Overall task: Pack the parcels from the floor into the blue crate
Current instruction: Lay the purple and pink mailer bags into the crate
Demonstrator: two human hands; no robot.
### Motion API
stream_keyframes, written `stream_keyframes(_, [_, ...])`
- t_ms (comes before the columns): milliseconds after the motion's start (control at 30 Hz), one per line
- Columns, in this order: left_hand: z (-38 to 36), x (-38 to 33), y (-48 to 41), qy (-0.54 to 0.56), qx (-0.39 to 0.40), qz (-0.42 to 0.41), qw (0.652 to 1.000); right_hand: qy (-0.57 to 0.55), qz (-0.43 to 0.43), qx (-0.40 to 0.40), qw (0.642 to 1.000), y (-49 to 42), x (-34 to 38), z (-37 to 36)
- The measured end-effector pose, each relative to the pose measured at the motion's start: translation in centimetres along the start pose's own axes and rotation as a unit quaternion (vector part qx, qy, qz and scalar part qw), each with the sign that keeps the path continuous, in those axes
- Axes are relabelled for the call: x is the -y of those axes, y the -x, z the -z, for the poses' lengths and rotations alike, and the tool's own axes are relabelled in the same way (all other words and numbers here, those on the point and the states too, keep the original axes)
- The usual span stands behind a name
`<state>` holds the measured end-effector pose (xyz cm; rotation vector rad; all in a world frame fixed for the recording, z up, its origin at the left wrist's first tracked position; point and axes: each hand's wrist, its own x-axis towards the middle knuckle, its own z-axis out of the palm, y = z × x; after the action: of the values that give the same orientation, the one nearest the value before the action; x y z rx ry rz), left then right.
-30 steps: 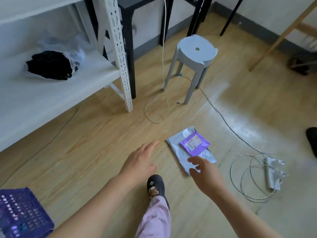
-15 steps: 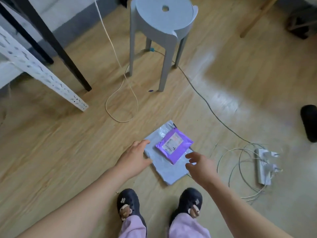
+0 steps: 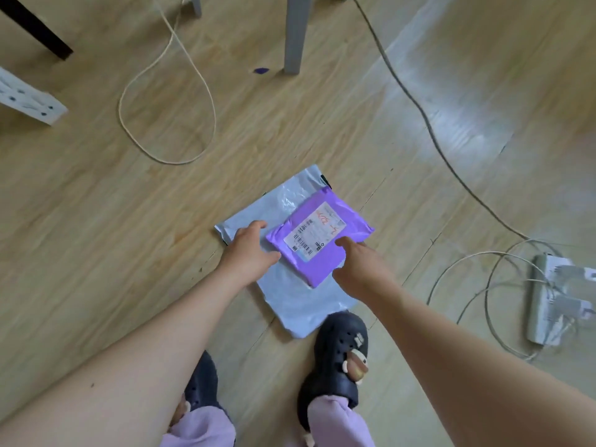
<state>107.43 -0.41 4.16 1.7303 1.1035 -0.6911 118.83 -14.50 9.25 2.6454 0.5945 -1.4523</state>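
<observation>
Parcels lie stacked on the wooden floor [image 3: 96, 237] just ahead of the person's feet: a purple parcel [image 3: 317, 262] with a white label sits on top of a larger grey parcel [image 3: 290, 304], set toward its far right side so that a broad grey margin shows on the left and near sides. The left hand [image 3: 248, 250] rests on the grey parcel's left edge, fingers loosely spread and lying flat, thumb reaching to the purple parcel's left edge. The right hand [image 3: 358, 269] comes in from the other side, forefinger laid on the purple parcel beside the label and thumb held apart at its near right edge; the remaining fingers are hidden behind the hand, and neither hand has closed around anything. The right shoe [image 3: 335, 359] touches the grey parcel's near corner, while the left shoe [image 3: 201, 382] stands apart from it. Left of the stack the floor is open boards. Beyond it a cream cord [image 3: 211, 101] loops on the floor near a grey stool leg [image 3: 294, 33]. To the right a dark cable [image 3: 429, 124] runs diagonally past the parcels, well apart from them, toward a power strip [image 3: 545, 301] ringed by thin coiled wires.
</observation>
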Motion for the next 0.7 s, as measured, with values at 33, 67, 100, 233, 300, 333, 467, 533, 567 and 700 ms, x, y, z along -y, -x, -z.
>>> stream_keyframes(33, [-1.1, 0.5, -1.6, 0.024, -0.001, 0.021, 0.999, 0.002, 0.002, 0.003, 1.000, -1.4, -0.3, -0.5])
stream_keyframes(67, [-2.2, 1.0, -3.5, 0.056, 0.002, 0.043, 0.998, 0.007, 0.003, 0.006, 1.000, -3.0, -0.7, -1.1])
stream_keyframes(100, [-3.4, 1.4, -5.3, 0.096, 0.005, 0.060, 0.994, 0.014, 0.005, 0.008, 1.000, -4.5, -1.0, -1.6])
stream_keyframes(233, [-6.2, 2.2, -9.6, 0.184, -0.043, 0.104, 0.976, 0.013, 0.018, 0.013, 1.000, -8.1, -1.5, -2.9])
stream_keyframes(300, [-6.8, 2.6, -11.0, 0.164, -0.084, 0.110, 0.977, 0.017, 0.023, 0.016, 0.999, -9.3, -1.7, -3.3])
stream_keyframes(333, [-6.8, 2.5, -11.2, 0.154, -0.083, 0.112, 0.978, 0.019, 0.024, 0.018, 0.999, -9.5, -1.8, -3.4])
stream_keyframes(467, [-5.8, 1.4, -9.8, 0.101, -0.071, 0.075, 0.990, 0.027, 0.029, 0.017, 0.999, -8.5, -1.8, -2.9])
stream_keyframes(533, [-4.6, 0.4, -8.2, 0.085, -0.080, 0.043, 0.992, 0.040, 0.038, -0.002, 0.998, -7.1, -1.3, -1.8])
stream_keyframes(567, [-3.7, -0.3, -7.1, 0.079, -0.082, 0.028, 0.993, 0.050, 0.046, -0.017, 0.998, -6.2, -0.9, -1.0])
stream_keyframes(700, [0.5, -3.2, -1.5, 0.052, -0.078, -0.037, 0.995, 0.099, 0.078, -0.058, 0.990, -1.9, 0.9, 2.3])
